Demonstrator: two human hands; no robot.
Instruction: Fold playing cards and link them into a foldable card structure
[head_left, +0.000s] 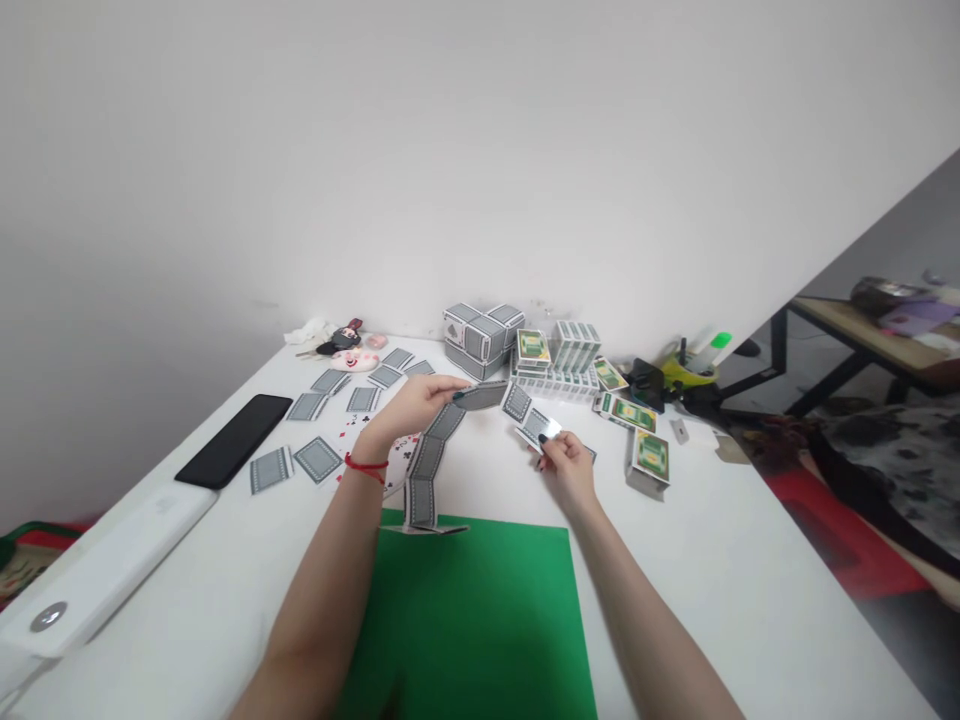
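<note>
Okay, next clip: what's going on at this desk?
A person is handling playing cards at a white table. The left hand holds a bent chain of cards whose near end is at the far edge of a green sheet. The right hand pinches a patterned card. Loose cards lie to the left; a block of cards and card boxes stand toward the wall.

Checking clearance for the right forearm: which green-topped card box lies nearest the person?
The front green-topped box, right of the right hand; every other one sits farther back, closer to the wall.
</note>
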